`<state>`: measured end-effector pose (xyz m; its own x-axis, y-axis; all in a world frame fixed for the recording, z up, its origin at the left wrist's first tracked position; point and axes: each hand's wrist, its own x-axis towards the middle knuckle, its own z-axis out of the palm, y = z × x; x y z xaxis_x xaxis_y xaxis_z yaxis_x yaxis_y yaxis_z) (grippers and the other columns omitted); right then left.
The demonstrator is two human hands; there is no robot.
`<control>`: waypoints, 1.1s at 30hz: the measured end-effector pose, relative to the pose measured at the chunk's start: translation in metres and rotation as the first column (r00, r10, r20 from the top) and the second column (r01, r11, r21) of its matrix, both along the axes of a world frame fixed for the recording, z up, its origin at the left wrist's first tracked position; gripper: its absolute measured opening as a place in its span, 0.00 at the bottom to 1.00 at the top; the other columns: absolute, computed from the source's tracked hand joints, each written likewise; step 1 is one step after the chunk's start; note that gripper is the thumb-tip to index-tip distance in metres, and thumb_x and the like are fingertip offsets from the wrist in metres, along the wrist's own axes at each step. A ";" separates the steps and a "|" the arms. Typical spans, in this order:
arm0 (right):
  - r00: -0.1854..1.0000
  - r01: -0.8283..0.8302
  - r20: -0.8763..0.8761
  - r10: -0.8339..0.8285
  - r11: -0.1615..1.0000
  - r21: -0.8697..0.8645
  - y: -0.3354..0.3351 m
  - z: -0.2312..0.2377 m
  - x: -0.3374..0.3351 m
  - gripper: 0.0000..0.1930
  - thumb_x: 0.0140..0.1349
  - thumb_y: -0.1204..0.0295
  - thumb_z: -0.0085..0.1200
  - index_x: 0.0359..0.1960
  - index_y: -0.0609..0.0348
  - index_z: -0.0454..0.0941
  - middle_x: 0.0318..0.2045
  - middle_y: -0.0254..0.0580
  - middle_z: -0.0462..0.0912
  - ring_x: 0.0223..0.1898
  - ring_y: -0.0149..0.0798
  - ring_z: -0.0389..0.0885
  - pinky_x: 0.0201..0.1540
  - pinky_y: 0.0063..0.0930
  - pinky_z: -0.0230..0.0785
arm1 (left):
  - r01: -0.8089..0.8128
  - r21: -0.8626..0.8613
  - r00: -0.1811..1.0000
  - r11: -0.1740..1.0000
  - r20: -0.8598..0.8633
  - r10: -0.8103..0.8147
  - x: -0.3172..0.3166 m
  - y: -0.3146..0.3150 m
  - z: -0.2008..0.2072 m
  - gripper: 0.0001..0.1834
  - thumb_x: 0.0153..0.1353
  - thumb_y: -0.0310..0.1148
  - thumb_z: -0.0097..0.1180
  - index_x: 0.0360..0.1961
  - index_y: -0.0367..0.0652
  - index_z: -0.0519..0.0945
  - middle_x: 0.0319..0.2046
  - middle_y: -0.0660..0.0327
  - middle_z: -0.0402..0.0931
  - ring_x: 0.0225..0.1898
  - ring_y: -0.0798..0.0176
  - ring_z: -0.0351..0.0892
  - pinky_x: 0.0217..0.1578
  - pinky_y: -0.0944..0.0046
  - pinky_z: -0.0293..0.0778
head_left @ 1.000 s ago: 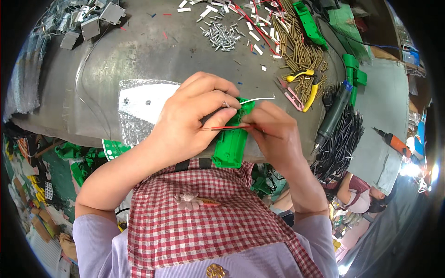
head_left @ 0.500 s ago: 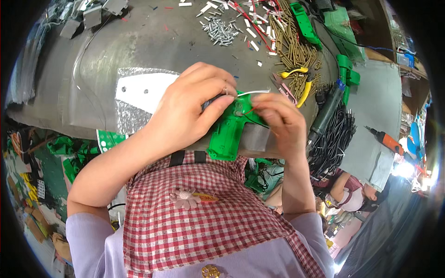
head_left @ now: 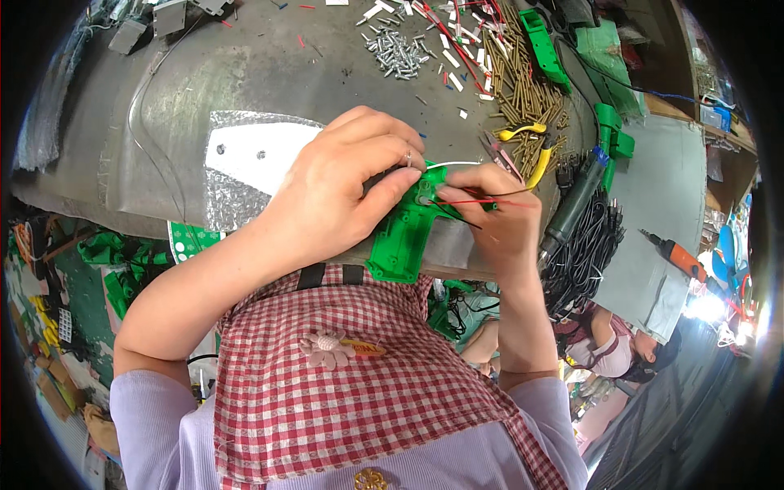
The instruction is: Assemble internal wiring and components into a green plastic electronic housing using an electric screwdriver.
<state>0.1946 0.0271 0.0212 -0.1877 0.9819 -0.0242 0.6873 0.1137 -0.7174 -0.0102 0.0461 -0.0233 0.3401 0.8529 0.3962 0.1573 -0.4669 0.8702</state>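
Note:
A green plastic housing half [head_left: 398, 242], hollow side up, lies at the table's front edge and juts a little over it. My left hand [head_left: 347, 175] grips its upper left part, thumb and fingers closed. At the upper right of the housing, my right hand [head_left: 500, 214] is closed in a pinch on thin wires. A red wire [head_left: 480, 201] runs out of the housing across these fingers, with dark wires beside it. Above them a white wire [head_left: 457, 164] sticks out to the right. My fingertips hide part of the housing's top end.
A white plate [head_left: 260, 155] lies on bubble wrap at left. Silver screws [head_left: 396, 53], brass-coloured pins [head_left: 523, 90] and yellow-handled pliers [head_left: 535, 155] are farther back. Bundled black cables [head_left: 584, 253] and a dark cylindrical tool [head_left: 576, 200] lie at right; another person [head_left: 608, 343] sits beyond.
My right hand has turned and closed in nearer the housing. The red and dark wires now stretch rightward across its fingers. My left hand keeps its grip on the housing.

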 end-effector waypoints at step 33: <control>0.988 -0.035 -0.145 0.048 0.996 0.087 -0.032 0.046 0.046 0.17 0.48 0.82 0.62 0.43 0.60 0.81 0.36 0.45 0.82 0.38 0.38 0.81 0.40 0.28 0.72 | -0.089 0.567 0.878 0.819 -0.344 0.333 -0.011 -0.004 0.020 0.36 0.42 0.46 0.68 0.52 0.43 0.72 0.41 0.57 0.70 0.45 0.52 0.70 0.47 0.52 0.63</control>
